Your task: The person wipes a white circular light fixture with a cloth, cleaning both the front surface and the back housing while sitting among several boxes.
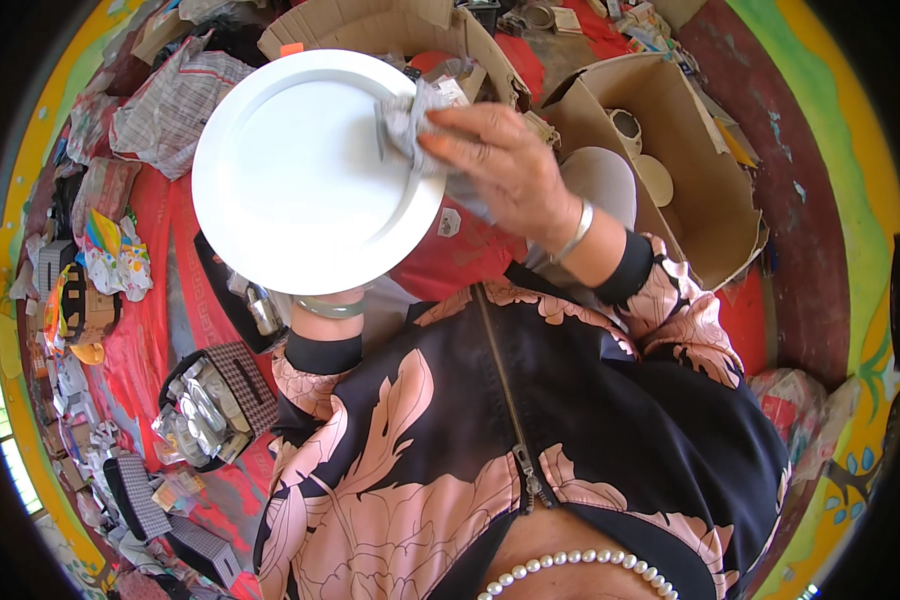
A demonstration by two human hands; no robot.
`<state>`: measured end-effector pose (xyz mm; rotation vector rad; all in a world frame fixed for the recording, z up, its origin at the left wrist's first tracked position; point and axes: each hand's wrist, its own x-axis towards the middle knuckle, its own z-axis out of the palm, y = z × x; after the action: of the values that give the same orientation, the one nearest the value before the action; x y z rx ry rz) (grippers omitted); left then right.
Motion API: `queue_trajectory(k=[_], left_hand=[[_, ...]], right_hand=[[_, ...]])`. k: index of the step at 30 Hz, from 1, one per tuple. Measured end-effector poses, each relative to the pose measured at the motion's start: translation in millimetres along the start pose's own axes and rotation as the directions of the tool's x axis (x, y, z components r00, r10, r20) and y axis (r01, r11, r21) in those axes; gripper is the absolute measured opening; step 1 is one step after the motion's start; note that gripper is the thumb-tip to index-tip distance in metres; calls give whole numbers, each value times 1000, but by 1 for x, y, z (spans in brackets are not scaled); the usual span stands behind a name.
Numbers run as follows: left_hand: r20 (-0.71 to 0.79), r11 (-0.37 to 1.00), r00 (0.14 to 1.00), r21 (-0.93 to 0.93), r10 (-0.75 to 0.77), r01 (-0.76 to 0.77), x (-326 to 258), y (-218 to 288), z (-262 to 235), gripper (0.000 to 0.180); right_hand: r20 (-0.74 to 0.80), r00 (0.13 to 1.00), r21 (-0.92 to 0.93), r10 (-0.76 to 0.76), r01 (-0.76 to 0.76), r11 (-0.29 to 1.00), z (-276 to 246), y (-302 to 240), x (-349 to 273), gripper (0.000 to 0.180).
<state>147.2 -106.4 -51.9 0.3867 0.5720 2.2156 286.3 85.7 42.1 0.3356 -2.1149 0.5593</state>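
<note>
A white round panel light (305,175), like a plate with a raised rim, is held up in front of me at a tilt. Beneath it is my left hand (342,297), its fingers hidden by the disc; only the wrist with a pale bangle and a little of the hand show. My right hand (500,160) grips a crumpled grey cloth (412,125) and presses it against the light's right rim. Some motion blur softens the cloth. A small orange piece (291,49) pokes out behind the light's upper edge.
At the right stands an open cardboard box (705,180) with round white things (654,180) inside. Another carton (390,28) is behind the light. Checked fabric bins (240,385) with packets, plastic bags (175,105) and red sheeting (135,345) crowd the left floor.
</note>
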Motion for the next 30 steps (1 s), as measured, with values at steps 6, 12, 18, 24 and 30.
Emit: queue_trajectory(k=[6, 12, 18, 24, 30], left_hand=[[54, 1000, 998, -10, -17, 17, 14, -2, 17, 61], [79, 1000, 997, 12, -25, 24, 15, 3, 31, 61], [79, 996, 997, 85, 15, -22, 15, -1, 54, 62], [-12, 868, 962, 434, 273, -241, 27, 1, 77, 69], [-79, 782, 915, 552, 396, -290, 42, -1, 70, 70]], right_hand=[[224, 972, 368, 73, -154, 917, 1, -42, 4, 39], [415, 908, 131, 62, -126, 983, -31, -12, 31, 33], [543, 784, 321, 301, -525, 788, -11, -37, 30, 35], [207, 445, 857, 871, -511, 58, -30, -2, 37, 24], [124, 847, 632, 517, -468, 617, -36, -34, 59, 39]])
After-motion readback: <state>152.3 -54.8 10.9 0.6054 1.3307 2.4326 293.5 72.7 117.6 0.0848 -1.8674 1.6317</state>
